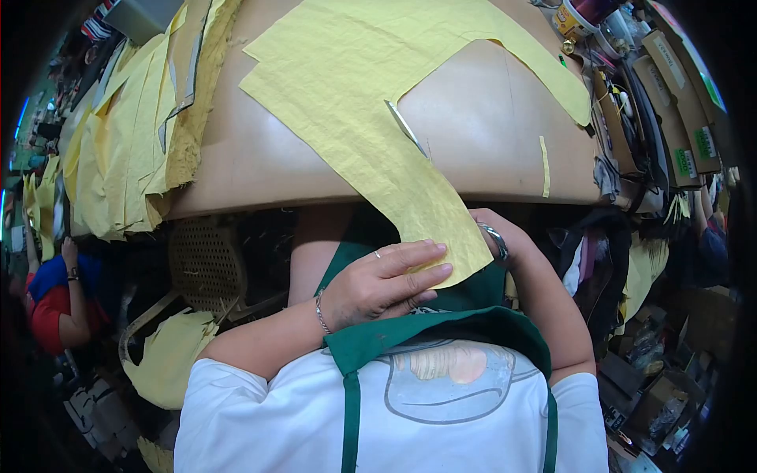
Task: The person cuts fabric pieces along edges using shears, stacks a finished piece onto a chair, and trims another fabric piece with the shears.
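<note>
A large yellow fabric piece [339, 102] lies over the tan table and hangs past its front edge toward my lap. My left hand [386, 280] rests on the hanging end, its fingers together along the cloth's left edge and a ring on one finger. My right hand [501, 232] is on the other side of that end, its fingers hidden behind the cloth. A scissor blade [406, 128] shows at the inner edge of the fabric; its handles are out of sight beneath the cloth.
The tan table [268, 169] has a thick stack of yellow fabric [126, 150] at its left. A thin yellow strip [544, 167] lies near the front edge. Boxes [670, 102] and a tub [573, 20] stand at the right. A person in red [51, 319] is far left, beside a chair [206, 260].
</note>
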Demonstrator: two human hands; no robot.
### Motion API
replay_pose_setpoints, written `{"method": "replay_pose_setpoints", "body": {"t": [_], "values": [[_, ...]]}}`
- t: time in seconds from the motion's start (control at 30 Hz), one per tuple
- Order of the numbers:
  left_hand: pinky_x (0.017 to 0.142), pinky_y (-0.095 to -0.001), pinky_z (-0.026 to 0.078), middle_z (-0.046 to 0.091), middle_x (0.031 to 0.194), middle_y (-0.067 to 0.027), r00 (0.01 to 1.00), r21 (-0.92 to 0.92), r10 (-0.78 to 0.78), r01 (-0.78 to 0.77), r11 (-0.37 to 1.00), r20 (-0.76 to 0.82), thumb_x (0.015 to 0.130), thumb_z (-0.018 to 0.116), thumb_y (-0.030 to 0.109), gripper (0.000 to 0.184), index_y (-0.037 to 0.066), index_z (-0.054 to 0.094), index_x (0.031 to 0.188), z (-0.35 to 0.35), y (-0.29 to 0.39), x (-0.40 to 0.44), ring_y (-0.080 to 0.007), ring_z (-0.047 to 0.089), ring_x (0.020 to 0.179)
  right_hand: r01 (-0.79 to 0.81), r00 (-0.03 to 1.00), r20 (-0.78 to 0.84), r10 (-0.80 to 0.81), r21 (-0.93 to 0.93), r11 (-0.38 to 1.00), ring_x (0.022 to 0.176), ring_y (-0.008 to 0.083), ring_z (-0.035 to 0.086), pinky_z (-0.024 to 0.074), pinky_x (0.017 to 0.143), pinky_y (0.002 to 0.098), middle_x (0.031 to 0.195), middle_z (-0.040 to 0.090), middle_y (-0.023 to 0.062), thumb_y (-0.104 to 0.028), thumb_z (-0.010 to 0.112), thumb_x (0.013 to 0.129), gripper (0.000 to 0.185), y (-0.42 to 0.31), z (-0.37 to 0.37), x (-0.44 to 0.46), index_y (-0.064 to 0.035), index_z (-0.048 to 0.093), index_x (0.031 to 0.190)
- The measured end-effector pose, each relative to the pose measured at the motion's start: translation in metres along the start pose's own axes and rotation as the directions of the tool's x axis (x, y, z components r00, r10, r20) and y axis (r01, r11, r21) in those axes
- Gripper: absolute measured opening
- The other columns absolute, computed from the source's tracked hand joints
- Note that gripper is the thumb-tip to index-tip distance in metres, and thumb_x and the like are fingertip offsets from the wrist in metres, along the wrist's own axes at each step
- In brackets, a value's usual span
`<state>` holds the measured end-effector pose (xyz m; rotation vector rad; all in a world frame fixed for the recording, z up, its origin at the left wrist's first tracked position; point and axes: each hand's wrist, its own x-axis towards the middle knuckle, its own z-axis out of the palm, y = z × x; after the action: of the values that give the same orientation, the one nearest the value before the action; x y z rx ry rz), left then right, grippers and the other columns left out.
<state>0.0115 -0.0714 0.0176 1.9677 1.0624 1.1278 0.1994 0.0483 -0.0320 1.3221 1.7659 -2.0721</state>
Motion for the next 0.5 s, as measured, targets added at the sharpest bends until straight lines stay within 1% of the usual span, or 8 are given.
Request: {"method": "replay_pose_setpoints", "body": {"t": [0.07, 0.2, 0.27, 0.3, 0.37, 0.47, 0.5], "values": [[0.086, -0.0362, 0.042, 0.052, 0.111, -0.0169, 1.000, 0.010, 0.001, -0.002, 1.000, 0.011, 0.077, 0.059, 0.009, 0.029, 0.003, 0.058, 0.105, 0.000, -0.001, -0.001, -0.0296, 0.053, 0.101, -0.032, 0.999, -0.003, 0.032, 0.017, 0.999, 0.058, 0.0104, 0.046, 0.0396, 0.056, 0.0247, 0.064, 0.055, 0.0057, -0.046, 0.049, 0.080, 0.048, 0.000, 0.000, 0.001, 0.0015, 0.059, 0.077], [0.086, -0.0367, 0.042, 0.052, 0.110, -0.0168, 1.000, 0.016, 0.003, -0.004, 1.000, 0.023, 0.077, 0.059, 0.010, 0.029, 0.003, 0.057, 0.105, 0.001, -0.001, -0.001, -0.0299, 0.052, 0.102, 0.007, 0.999, -0.046, -0.011, -0.093, 0.996, 0.056, 0.0107, 0.045, 0.0393, 0.054, 0.0254, 0.060, 0.053, 0.0053, -0.050, 0.046, 0.081, 0.052, -0.005, 0.000, 0.006, 0.0010, 0.057, 0.073], [0.086, -0.0369, 0.043, 0.052, 0.111, -0.0153, 1.000, 0.024, 0.014, -0.014, 1.000, 0.012, 0.074, 0.061, 0.008, 0.034, 0.006, 0.056, 0.108, 0.001, -0.002, -0.003, -0.0292, 0.052, 0.101, 0.021, 0.999, -0.041, -0.027, -0.138, 0.990, 0.054, 0.0107, 0.044, 0.0389, 0.052, 0.0255, 0.058, 0.052, 0.0047, -0.051, 0.045, 0.081, 0.053, -0.001, -0.001, 0.012, 0.0005, 0.056, 0.071], [0.086, -0.0370, 0.043, 0.052, 0.111, -0.0146, 1.000, 0.029, 0.018, -0.018, 0.999, 0.007, 0.073, 0.062, 0.007, 0.037, 0.007, 0.055, 0.109, 0.002, -0.002, -0.003, -0.0288, 0.052, 0.101, 0.007, 0.999, -0.037, -0.012, -0.115, 0.993, 0.053, 0.0107, 0.044, 0.0387, 0.051, 0.0254, 0.057, 0.051, 0.0043, -0.051, 0.044, 0.081, 0.053, -0.002, 0.000, 0.012, 0.0002, 0.055, 0.070], [0.086, -0.0371, 0.043, 0.052, 0.111, -0.0146, 1.000, 0.028, 0.017, -0.017, 0.999, 0.004, 0.073, 0.062, 0.007, 0.037, 0.007, 0.055, 0.109, 0.001, -0.001, -0.004, -0.0287, 0.052, 0.101, -0.021, 0.999, -0.029, 0.019, -0.068, 0.997, 0.051, 0.0106, 0.043, 0.0383, 0.049, 0.0252, 0.055, 0.050, 0.0035, -0.051, 0.044, 0.082, 0.054, -0.005, 0.002, 0.009, -0.0004, 0.054, 0.068], [0.086, -0.0372, 0.043, 0.052, 0.110, -0.0147, 1.000, 0.030, 0.017, -0.017, 0.999, 0.009, 0.073, 0.061, 0.007, 0.037, 0.006, 0.055, 0.109, 0.001, 0.000, -0.004, -0.0286, 0.052, 0.101, 0.014, 0.997, -0.075, -0.021, -0.097, 0.995, 0.050, 0.0100, 0.043, 0.0378, 0.048, 0.0244, 0.054, 0.049, 0.0032, -0.052, 0.043, 0.081, 0.054, -0.002, 0.005, 0.009, -0.0008, 0.054, 0.067], [0.086, -0.0373, 0.043, 0.052, 0.110, -0.0147, 1.000, 0.033, 0.016, -0.016, 0.999, 0.012, 0.073, 0.062, 0.007, 0.037, 0.006, 0.055, 0.109, 0.000, 0.000, -0.004, -0.0286, 0.052, 0.101, 0.000, 0.998, -0.065, -0.005, -0.080, 0.997, 0.050, 0.0100, 0.043, 0.0378, 0.048, 0.0245, 0.054, 0.049, 0.0032, -0.052, 0.043, 0.081, 0.055, -0.001, 0.005, 0.009, -0.0008, 0.054, 0.067]]}}
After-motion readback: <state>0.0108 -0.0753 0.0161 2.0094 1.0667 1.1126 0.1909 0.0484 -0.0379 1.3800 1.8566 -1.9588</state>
